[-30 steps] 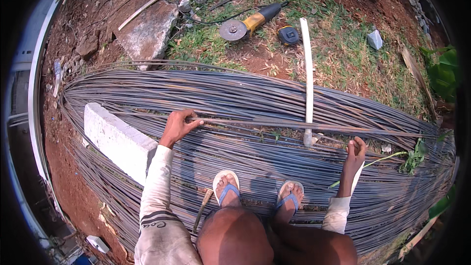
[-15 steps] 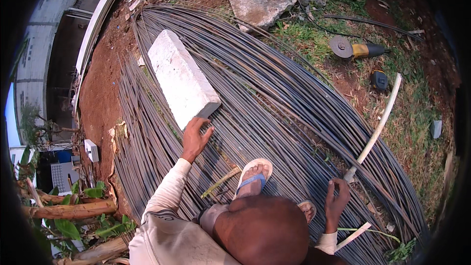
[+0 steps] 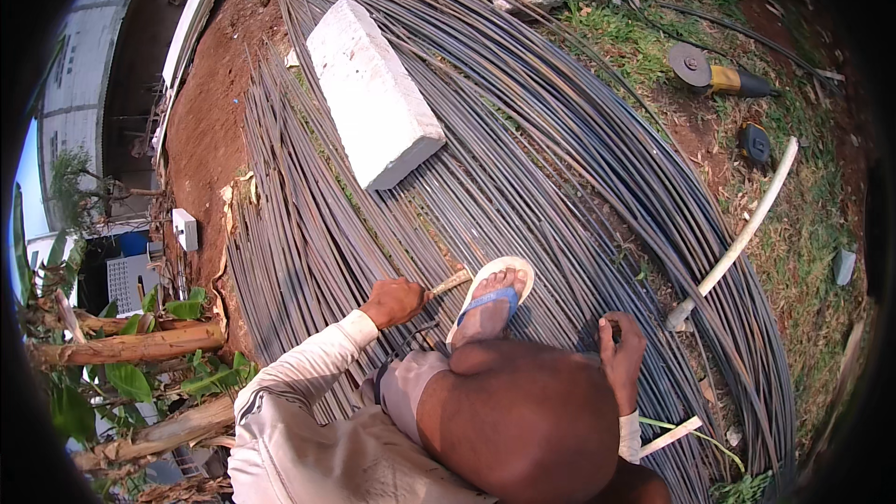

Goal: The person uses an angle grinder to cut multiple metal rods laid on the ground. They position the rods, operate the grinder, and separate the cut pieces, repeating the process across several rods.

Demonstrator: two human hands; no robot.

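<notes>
Head view: your left hand (image 3: 394, 302) has its fingers curled firmly round the lower end of a short tan stick (image 3: 451, 282), which lies over the steel rods (image 3: 322, 224) with its far end just beside your sandal (image 3: 495, 299). Your right hand (image 3: 623, 355) is loosely bent beside your knee; its palm is turned away, so I can't tell whether it holds anything. If you pull the stick sideways, it could knock your bare toes or catch between rods. Because the rods are round and loose, they might roll under your foot and tip you, or let the white block (image 3: 373, 93) slide.
</notes>
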